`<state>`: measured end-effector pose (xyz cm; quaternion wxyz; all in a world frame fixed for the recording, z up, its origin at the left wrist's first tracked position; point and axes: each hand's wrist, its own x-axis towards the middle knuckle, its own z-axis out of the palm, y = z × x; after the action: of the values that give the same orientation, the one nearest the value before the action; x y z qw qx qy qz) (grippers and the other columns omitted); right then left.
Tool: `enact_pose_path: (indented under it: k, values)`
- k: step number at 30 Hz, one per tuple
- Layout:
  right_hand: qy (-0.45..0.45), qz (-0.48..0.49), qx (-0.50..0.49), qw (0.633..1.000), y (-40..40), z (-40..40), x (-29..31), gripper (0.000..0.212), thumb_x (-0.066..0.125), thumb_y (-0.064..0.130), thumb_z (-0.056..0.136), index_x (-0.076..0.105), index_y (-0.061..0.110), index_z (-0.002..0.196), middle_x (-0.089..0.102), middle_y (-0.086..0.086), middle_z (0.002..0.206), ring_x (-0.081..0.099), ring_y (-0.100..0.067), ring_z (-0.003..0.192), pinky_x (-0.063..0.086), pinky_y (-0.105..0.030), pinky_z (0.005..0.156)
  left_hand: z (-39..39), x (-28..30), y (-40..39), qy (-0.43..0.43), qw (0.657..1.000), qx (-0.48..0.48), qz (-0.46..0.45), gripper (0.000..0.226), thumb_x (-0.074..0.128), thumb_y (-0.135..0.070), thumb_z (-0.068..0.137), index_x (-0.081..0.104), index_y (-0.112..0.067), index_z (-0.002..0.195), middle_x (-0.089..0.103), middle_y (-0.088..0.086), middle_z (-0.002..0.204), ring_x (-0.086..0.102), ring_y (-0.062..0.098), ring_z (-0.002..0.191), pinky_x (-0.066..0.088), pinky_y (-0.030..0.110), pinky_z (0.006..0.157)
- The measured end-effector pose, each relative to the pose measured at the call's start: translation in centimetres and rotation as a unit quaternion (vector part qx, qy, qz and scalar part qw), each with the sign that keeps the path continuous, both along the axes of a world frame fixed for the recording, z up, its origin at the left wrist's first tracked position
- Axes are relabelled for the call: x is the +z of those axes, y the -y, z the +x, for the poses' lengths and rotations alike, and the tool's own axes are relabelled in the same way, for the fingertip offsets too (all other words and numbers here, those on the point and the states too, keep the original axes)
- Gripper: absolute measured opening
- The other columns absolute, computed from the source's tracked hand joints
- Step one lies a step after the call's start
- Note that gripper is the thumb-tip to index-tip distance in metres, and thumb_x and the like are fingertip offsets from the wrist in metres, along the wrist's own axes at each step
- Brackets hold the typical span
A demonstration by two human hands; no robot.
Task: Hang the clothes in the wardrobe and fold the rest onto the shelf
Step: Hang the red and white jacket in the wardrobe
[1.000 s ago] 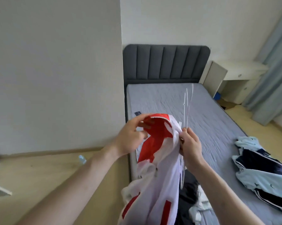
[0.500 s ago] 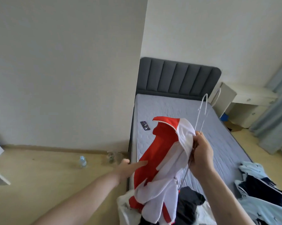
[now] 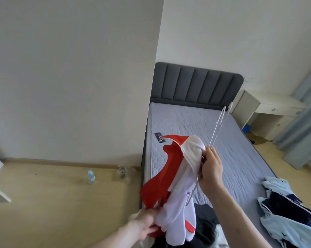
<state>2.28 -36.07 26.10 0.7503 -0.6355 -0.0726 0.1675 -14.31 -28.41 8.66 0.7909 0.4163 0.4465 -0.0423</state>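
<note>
A red and white zip-up jacket (image 3: 178,178) is being held up over the bed's near corner on a thin white wire hanger (image 3: 217,129), its hook tilted up to the right, while its lower folds are hanging crumpled.

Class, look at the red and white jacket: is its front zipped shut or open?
Open. The red and white jacket shows a free zipper edge along its red collar, parted from the other side, while the right hand holds it with the wire hanger.

No readable text, label, brand, number or sign shows on anything in this view.
</note>
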Motion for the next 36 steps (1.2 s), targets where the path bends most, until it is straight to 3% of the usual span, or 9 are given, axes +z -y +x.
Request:
enact_pose_path:
  k: [3, 6, 12, 17, 21, 25, 32, 34, 36]
  values:
    - [0.029, -0.049, -0.008, 0.998, 1.1, 0.7, -0.6, 0.036, 0.043, 0.008, 0.098, 0.033, 0.022, 0.067, 0.031, 0.004, 0.062, 0.026, -0.012, 0.056, 0.023, -0.031, 0.054, -0.2, 2.0, -4.8, 0.028, 0.994, 0.098, 0.044, 0.019, 0.059, -0.019, 0.099, 0.073, -0.017, 0.112, 0.075, 0.01, 0.102, 0.067, 0.024, 0.088, 0.059, 0.033, 0.066]
    - [0.03, -0.085, -0.007, 0.996, 2.1, 1.5, -2.0, 0.027, 0.04, 0.006, 0.1, 0.037, 0.017, 0.075, 0.034, 0.0, 0.065, 0.029, -0.014, 0.057, 0.027, -0.031, 0.055, -1.2, 5.8, -10.3, 0.052, 0.982, 0.146, 0.107, 0.012, 0.067, -0.02, 0.082, 0.075, -0.014, 0.078, 0.072, 0.008, 0.08, 0.064, 0.021, 0.074, 0.053, 0.028, 0.064]
    - [-0.006, -0.165, 0.046, 0.985, 2.7, 1.9, -4.1, 0.034, 0.042, -0.003, 0.095, 0.033, 0.017, 0.069, 0.033, 0.001, 0.055, 0.025, -0.012, 0.047, 0.022, -0.023, 0.041, -2.1, 13.3, -14.8, 0.1, 0.969, 0.075, 0.212, 0.015, 0.054, -0.008, 0.089, 0.067, -0.012, 0.083, 0.065, 0.007, 0.082, 0.062, 0.021, 0.076, 0.05, 0.028, 0.068]
    - [0.071, -0.28, 0.113, 0.951, 2.9, 1.8, -4.8, 0.023, 0.045, -0.001, 0.095, 0.041, 0.011, 0.077, 0.037, -0.004, 0.064, 0.031, -0.015, 0.054, 0.026, -0.028, 0.048, -2.8, 17.1, -14.8, 0.114, 0.962, 0.049, 0.245, 0.026, 0.05, -0.003, 0.084, 0.062, -0.012, 0.063, 0.062, 0.003, 0.068, 0.058, 0.013, 0.059, 0.045, 0.023, 0.056]
    - [0.173, -0.299, 0.146, 0.927, 3.2, 1.3, -4.1, 0.02, 0.055, 0.003, 0.094, 0.05, 0.006, 0.074, 0.043, -0.002, 0.065, 0.035, -0.014, 0.058, 0.03, -0.032, 0.058, -2.3, 18.9, -16.4, 0.099, 0.915, 0.161, 0.355, 0.013, 0.059, -0.001, 0.068, 0.058, -0.008, 0.058, 0.059, 0.005, 0.057, 0.056, 0.017, 0.054, 0.044, 0.022, 0.054]
    - [0.19, -0.255, 0.233, 0.919, 4.1, 0.8, -1.8, 0.037, 0.053, 0.032, 0.105, 0.074, 0.015, 0.08, 0.049, 0.001, 0.061, 0.035, -0.016, 0.053, 0.029, -0.026, 0.05, -2.2, 19.0, -19.1, 0.076, 0.88, 0.16, 0.442, 0.028, 0.063, -0.013, 0.051, 0.042, 0.0, 0.065, 0.041, 0.005, 0.062, 0.041, 0.017, 0.059, 0.035, 0.031, 0.056]
    - [0.259, -0.245, 0.303, 0.884, 5.5, -0.8, 2.8, 0.045, 0.049, 0.059, 0.095, 0.081, 0.028, 0.089, 0.029, -0.001, 0.059, 0.019, -0.032, 0.056, 0.017, -0.044, 0.056, -2.0, 17.9, -21.6, 0.001, 0.784, 0.111, 0.611, 0.023, 0.06, -0.008, 0.064, 0.037, -0.008, 0.064, 0.034, -0.003, 0.059, 0.027, 0.016, 0.057, 0.029, 0.03, 0.051]
    - [0.262, -0.25, 0.314, 0.878, 5.5, -1.4, 3.5, 0.05, 0.048, 0.067, 0.094, 0.081, 0.029, 0.089, 0.028, -0.003, 0.061, 0.019, -0.032, 0.057, 0.018, -0.043, 0.057, -1.9, 17.6, -21.7, -0.014, 0.77, 0.103, 0.63, 0.022, 0.059, -0.004, 0.066, 0.037, -0.005, 0.065, 0.035, -0.002, 0.057, 0.025, 0.016, 0.058, 0.029, 0.03, 0.05]
    - [0.272, -0.262, 0.316, 0.87, 5.2, -2.2, 3.7, 0.045, 0.049, 0.061, 0.094, 0.081, 0.03, 0.086, 0.027, -0.004, 0.06, 0.021, -0.026, 0.055, 0.02, -0.038, 0.055, -1.6, 17.7, -21.4, -0.011, 0.76, 0.097, 0.643, 0.022, 0.058, -0.003, 0.066, 0.036, -0.004, 0.066, 0.035, -0.001, 0.057, 0.025, 0.017, 0.058, 0.029, 0.031, 0.05]
